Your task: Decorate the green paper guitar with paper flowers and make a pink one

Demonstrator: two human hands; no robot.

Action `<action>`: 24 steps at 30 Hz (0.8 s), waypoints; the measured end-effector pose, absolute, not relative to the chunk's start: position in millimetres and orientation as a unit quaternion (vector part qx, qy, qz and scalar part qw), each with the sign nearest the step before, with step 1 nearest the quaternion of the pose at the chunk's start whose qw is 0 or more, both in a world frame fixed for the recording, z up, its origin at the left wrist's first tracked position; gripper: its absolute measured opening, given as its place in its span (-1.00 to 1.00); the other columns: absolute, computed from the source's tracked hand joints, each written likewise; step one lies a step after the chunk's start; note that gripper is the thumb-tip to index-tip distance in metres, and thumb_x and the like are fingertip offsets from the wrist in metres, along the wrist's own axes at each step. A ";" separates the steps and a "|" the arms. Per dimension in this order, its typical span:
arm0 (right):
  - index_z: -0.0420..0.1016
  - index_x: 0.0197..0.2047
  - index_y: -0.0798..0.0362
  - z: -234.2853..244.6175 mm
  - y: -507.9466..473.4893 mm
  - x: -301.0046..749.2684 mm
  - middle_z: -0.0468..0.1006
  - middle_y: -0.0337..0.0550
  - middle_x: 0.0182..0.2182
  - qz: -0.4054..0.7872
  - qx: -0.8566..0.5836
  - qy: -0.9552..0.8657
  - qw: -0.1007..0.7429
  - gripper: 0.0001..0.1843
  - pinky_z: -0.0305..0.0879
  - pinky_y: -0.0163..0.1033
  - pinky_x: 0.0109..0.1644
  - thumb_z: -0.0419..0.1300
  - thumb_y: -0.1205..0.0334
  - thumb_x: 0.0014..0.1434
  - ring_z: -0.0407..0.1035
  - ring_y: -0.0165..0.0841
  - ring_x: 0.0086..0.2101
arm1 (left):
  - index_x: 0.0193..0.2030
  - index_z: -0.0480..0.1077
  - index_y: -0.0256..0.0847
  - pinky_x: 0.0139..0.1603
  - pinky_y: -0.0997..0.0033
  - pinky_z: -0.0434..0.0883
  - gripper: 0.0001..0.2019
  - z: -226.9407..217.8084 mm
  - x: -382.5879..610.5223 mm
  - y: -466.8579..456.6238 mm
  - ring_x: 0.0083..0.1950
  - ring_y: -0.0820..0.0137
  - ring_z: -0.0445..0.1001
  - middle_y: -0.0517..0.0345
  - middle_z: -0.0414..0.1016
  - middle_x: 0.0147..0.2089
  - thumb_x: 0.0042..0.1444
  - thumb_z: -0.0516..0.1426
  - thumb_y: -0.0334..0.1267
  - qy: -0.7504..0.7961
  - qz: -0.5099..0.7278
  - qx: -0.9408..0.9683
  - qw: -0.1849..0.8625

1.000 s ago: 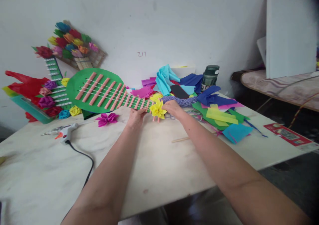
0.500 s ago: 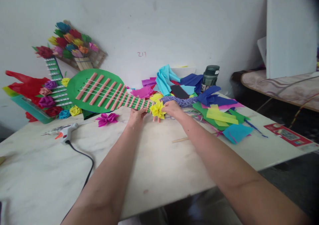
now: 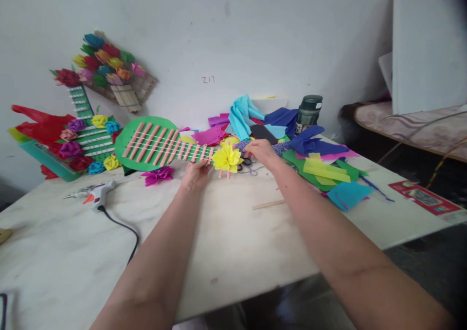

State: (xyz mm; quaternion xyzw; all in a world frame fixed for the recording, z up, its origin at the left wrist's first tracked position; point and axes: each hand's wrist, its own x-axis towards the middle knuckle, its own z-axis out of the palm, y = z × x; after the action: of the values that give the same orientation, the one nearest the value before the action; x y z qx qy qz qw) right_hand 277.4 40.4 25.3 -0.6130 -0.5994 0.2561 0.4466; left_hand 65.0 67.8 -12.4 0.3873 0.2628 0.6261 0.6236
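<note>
The fingers of the left hand [image 3: 194, 175] are grasping the neck of a green paper guitar [image 3: 144, 145] from below, with pink sticks and white strings running across its front. The guitar is slanting above the rear half of the bench [image 3: 226, 242], its round body pointing toward the back left corner; whether its lower rim is touching the bench, I cannot tell. A yellow flower [image 3: 227, 157] is covering the right end of the neck, with short pink pegs poking out beneath it. The fingers of the right hand [image 3: 264, 152] are bending just beside that flower, in front of some purple yarn [image 3: 280, 148]; I cannot tell whether they are grasping anything.

A magenta flower [image 3: 157, 175] is lying just below the guitar's body. Nearer the left edge, a glue gun [image 3: 102, 192] is resting on its side, its black cord trailing toward the front edge. A thin stick [image 3: 268, 204] is lying by the right forearm. Coloured paper [image 3: 326, 168] is spreading from the back edge toward the right, and a dark green bottle [image 3: 309, 112] is standing at that back edge. Toward the right corner, a red card [image 3: 425, 197] is lying flat.
</note>
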 end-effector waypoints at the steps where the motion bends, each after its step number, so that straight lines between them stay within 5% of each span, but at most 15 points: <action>1: 0.52 -0.46 0.19 25.4 40.2 278.5 0.53 -0.12 -0.53 0.280 -0.599 -0.587 0.467 -0.81 0.20 -0.38 -0.44 0.13 0.25 -0.03 0.30 -0.48 -0.55 | -0.21 0.37 -0.16 -0.26 0.42 0.46 -0.61 -11.6 64.1 67.0 -0.31 0.40 0.48 0.19 0.50 -0.36 -0.22 0.15 -0.59 0.262 0.624 0.388 0.626; 12: 0.51 -0.47 0.18 15.6 41.8 272.8 0.51 -0.23 -0.53 0.390 -0.477 -0.617 0.490 -0.83 0.23 -0.36 -0.37 0.25 0.33 -0.25 0.32 -0.48 -0.48 | -0.20 0.39 -0.17 -0.35 0.49 0.43 -0.61 -12.3 64.9 66.7 -0.46 0.49 0.43 0.26 0.44 -0.48 -0.19 0.11 -0.63 0.263 0.611 0.382 0.642; 24: 0.49 -0.61 0.16 1.0 52.1 267.5 0.33 -0.31 -0.69 0.250 -0.531 -0.697 0.412 -0.86 0.06 -0.39 -0.49 0.13 0.33 -0.18 0.15 -0.50 -0.58 | -0.24 0.40 -0.18 -0.35 0.45 0.44 -0.62 -11.8 67.6 65.6 -0.42 0.45 0.46 0.23 0.47 -0.46 -0.22 0.13 -0.64 0.277 0.607 0.386 0.637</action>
State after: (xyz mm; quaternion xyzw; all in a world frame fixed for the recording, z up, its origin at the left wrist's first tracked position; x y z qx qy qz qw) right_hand 267.5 52.1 1.0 -0.5311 -0.6972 0.2497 0.4117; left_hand 67.6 65.6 -11.8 0.3859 0.2769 0.6072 0.6370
